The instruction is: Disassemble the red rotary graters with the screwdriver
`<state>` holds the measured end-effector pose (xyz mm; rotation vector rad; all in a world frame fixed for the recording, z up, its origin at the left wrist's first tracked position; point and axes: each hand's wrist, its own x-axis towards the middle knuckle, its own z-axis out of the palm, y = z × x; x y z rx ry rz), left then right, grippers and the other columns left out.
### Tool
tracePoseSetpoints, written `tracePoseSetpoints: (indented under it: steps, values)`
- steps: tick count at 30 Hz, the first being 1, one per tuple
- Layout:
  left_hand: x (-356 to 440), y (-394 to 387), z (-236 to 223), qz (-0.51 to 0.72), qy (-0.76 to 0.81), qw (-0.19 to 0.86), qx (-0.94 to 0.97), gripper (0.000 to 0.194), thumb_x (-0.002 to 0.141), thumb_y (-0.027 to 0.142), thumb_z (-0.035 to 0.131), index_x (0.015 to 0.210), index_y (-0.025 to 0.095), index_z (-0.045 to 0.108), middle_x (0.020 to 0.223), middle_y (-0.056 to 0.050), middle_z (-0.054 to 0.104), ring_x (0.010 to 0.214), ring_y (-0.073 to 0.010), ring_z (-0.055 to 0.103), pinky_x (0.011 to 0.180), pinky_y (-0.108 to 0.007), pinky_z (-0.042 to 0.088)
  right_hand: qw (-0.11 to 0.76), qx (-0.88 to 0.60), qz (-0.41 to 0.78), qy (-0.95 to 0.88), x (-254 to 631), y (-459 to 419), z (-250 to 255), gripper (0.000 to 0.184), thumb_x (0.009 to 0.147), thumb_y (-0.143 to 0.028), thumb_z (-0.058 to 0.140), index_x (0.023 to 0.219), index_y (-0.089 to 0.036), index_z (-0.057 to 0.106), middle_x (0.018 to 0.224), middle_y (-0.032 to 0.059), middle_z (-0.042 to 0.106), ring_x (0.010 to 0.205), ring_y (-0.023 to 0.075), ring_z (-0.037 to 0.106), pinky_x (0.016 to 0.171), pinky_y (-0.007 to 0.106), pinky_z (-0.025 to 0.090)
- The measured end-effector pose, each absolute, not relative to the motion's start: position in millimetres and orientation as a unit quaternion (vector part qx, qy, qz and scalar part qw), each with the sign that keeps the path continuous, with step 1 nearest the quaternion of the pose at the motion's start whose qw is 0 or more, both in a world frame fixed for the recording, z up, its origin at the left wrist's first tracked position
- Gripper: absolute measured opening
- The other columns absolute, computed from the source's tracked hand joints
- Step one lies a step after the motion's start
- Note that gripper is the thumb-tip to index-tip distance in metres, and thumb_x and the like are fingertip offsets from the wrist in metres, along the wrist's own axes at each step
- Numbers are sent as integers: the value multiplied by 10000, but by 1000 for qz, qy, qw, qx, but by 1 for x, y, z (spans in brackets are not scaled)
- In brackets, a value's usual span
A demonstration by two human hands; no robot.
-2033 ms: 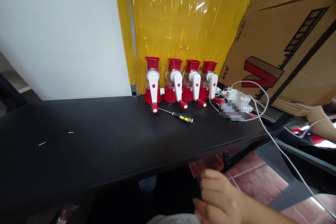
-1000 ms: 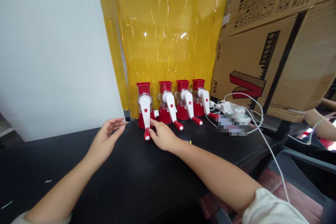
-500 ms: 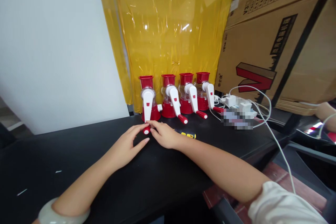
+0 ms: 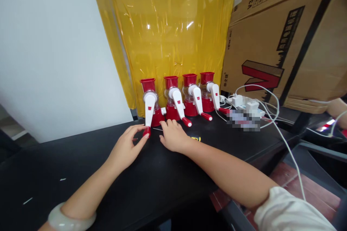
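Several red-and-white rotary graters stand in a row on the black table. My left hand [image 4: 129,144] holds the red crank knob of the leftmost grater [image 4: 149,106] between thumb and fingers, and its white crank arm hangs down. My right hand [image 4: 173,135] is palm-down just right of that knob, near the grater's red base, with thumb and fingers apart; whether the fingertips touch the base is unclear. Partly under my right hand lies a screwdriver [image 4: 195,138] with a yellow-and-dark handle; its thin shaft shows to the left of the hand.
Behind the graters hangs a yellow plastic curtain [image 4: 173,25], with a white panel [image 4: 59,50] at left. A big cardboard box [image 4: 260,47] stands at right. White chargers and cables [image 4: 252,107] lie by a blurred-out item. Another person's arm [image 4: 337,110] shows at the right edge.
My right hand has come off the knob and shifted right and forward toward the grater's base. My left thumb and fingers have closed on the knob, and the crank has tilted slightly left.
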<state>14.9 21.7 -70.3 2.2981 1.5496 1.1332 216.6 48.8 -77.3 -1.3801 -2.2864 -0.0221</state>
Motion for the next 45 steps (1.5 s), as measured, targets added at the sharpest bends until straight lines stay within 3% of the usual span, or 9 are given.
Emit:
tracePoseSetpoints:
  steps: [5, 9, 12, 17, 20, 25, 31, 36, 45]
  values:
    - [31, 40, -44, 423, 524, 4, 740, 423, 846, 473, 543, 1178, 212, 560, 1217, -98, 589, 1153, -251, 573, 888, -379, 535, 169, -513, -77, -838, 221, 51, -79, 336, 914, -199, 425, 1232, -161, 526, 1155, 168, 536, 1083, 301, 499, 864, 463, 441]
    - [46, 75, -12, 418, 575, -84, 698, 720, 766, 466, 639, 1318, 70, 398, 1330, -229, 482, 1276, -329, 476, 1067, -458, 396, 130, -525, -95, -836, 224, 56, -79, 331, 923, -117, 351, 1166, -119, 576, 1140, 191, 552, 1080, 297, 513, 862, 453, 452]
    - [58, 105, 4, 428, 628, -61, 647, 892, 687, 491, 712, 1347, 38, 317, 1396, -279, 411, 1332, -370, 413, 1080, -459, 370, 110, -525, -100, -838, 225, 59, -81, 330, 923, -96, 339, 1143, -100, 585, 1124, 201, 574, 1079, 290, 528, 868, 447, 458]
    - [76, 134, 7, 435, 684, 29, 584, 1035, 610, 604, 737, 1359, 76, 256, 1364, -296, 462, 1241, -397, 513, 981, -484, 433, 109, -525, -104, -837, 224, 61, -86, 315, 907, -68, 353, 1104, -97, 597, 1073, 188, 609, 1032, 278, 566, 845, 420, 477]
    - [82, 138, 4, 430, 701, 29, 568, 1007, 579, 619, 745, 1318, 93, 307, 1302, -280, 527, 1197, -395, 552, 925, -469, 461, 109, -530, -111, -833, 223, 58, -84, 313, 907, -68, 352, 1095, -97, 601, 1083, 192, 612, 1053, 286, 566, 841, 412, 481]
    - [73, 137, 7, 389, 711, 9, 586, 750, 661, 567, 696, 1204, 130, 419, 1187, -239, 619, 1117, -378, 609, 849, -436, 482, 76, -531, -105, -838, 223, 51, -78, 323, 907, -68, 343, 1101, -118, 596, 1063, 180, 630, 1017, 289, 602, 817, 413, 493]
    - [38, 138, 14, 376, 675, 7, 634, 719, 633, 553, 713, 1159, 105, 510, 1158, -204, 642, 1079, -340, 626, 845, -386, 475, 71, -530, -102, -839, 223, 45, -73, 332, 900, -50, 350, 1108, -139, 593, 1040, 169, 650, 994, 282, 626, 776, 387, 503]
    - [10, 134, 20, 408, 634, 105, 649, 734, 563, 530, 769, 1133, 109, 577, 1017, -138, 697, 912, -285, 665, 764, -369, 498, 53, -536, -94, -837, 222, 36, -67, 355, 888, -34, 364, 1141, -137, 591, 1051, 179, 659, 1003, 284, 634, 780, 387, 504]
    - [-25, 117, 17, 487, 539, 288, 624, 737, 622, 506, 777, 1225, 147, 550, 1081, -123, 675, 769, -193, 666, 676, -348, 547, -7, -573, -48, -818, 220, 34, -63, 396, 887, -58, 415, 1239, -139, 577, 1146, 209, 649, 1072, 298, 629, 826, 422, 495]
